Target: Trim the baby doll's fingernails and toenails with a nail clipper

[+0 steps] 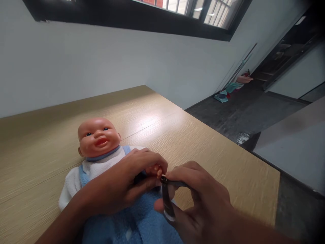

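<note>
So the wood-look surface carries a baby doll lying face-up in blue overalls. The left hand reaches across its body, fingers curled in and clamped around the doll's hand. The right hand pinches what looks like a nail clipper between thumb and fingers, its 2 levers splayed apart. Key bit: the doll's hand sits just left of the clipper's cutting end, closer to the left hand. Can't tell if they're touching, tbh.
</note>
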